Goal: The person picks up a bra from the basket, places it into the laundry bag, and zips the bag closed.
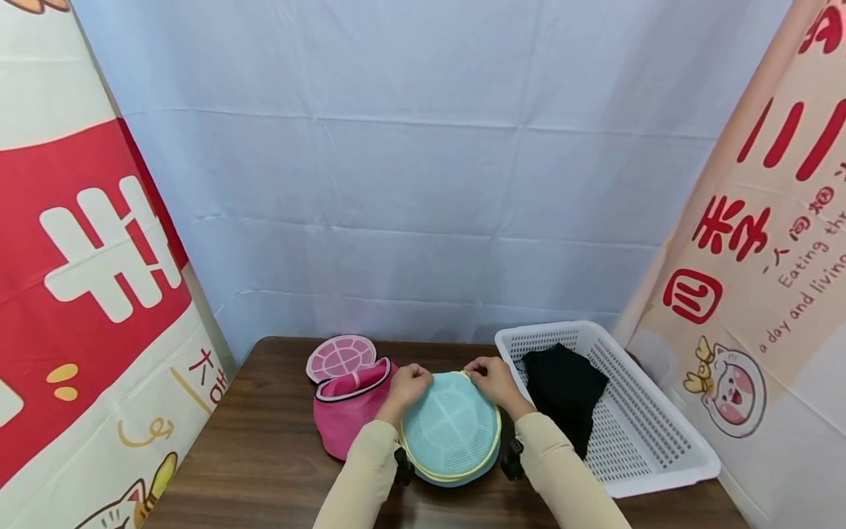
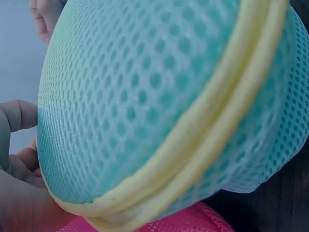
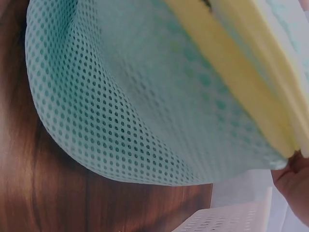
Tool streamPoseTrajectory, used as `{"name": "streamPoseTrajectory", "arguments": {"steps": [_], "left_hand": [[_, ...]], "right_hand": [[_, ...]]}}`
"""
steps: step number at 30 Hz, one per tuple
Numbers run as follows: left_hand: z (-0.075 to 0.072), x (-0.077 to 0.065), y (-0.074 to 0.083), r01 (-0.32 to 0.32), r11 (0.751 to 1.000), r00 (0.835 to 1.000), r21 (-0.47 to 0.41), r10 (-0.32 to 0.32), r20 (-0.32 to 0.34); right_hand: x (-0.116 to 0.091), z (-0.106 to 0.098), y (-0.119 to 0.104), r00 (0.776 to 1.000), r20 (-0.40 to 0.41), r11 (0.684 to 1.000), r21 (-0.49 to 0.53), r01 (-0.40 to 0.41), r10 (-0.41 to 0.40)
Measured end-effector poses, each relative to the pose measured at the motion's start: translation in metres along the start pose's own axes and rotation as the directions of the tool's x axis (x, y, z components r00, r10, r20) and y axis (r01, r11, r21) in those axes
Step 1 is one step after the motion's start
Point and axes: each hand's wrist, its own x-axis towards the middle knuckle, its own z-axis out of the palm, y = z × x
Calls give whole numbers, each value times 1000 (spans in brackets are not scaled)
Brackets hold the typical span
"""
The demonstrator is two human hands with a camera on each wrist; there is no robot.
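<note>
A turquoise mesh laundry bag [image 1: 452, 426] with yellow piping stands in the middle of the table, its round lid lying over the top. At the lid's far left edge my left hand [image 1: 411, 383] pinches the rim between thumb and fingers; the left wrist view shows the thumb and fingers [image 2: 21, 164] at that edge. My right hand [image 1: 492, 378] pinches the yellow edge at the far right. Close by in the right wrist view, the two yellow bands [image 3: 241, 92] lie slightly apart, with part of the right hand [image 3: 294, 186] at their end.
Left of the turquoise bag stands a pink bag [image 1: 346, 422] with its round lid [image 1: 341, 358] folded back. A white plastic basket [image 1: 667, 441] on the right holds black cloth [image 1: 565, 389]. Beneath everything is a dark wooden table [image 1: 251, 448]; a pale curtain [image 1: 410, 184] hangs behind.
</note>
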Motion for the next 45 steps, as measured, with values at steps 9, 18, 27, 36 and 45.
{"name": "streamPoseTrajectory", "arguments": {"steps": [9, 18, 27, 36, 45], "left_hand": [[2, -2, -1, 16, 1000, 999, -3, -16, -40], [3, -6, 2, 37, 998, 993, -45, -42, -107], [2, -5, -4, 153, 964, 963, -218, -195, -188], [1, -5, -3, 194, 941, 948, -277, -253, -196], [31, 39, -91, 53, 934, 940, -354, -166, -297]], "right_hand": [[-4, 0, 0, 1000, -8, 1000, 2, 20, -20], [-11, -1, -1, 998, -28, 997, -42, 57, -58], [-16, -10, 8, 997, -35, 994, -86, 64, -67], [-18, -14, 8, 998, -29, 997, -52, 56, -57], [-24, -19, 17, 998, -38, 998, -57, 40, -42]]}}
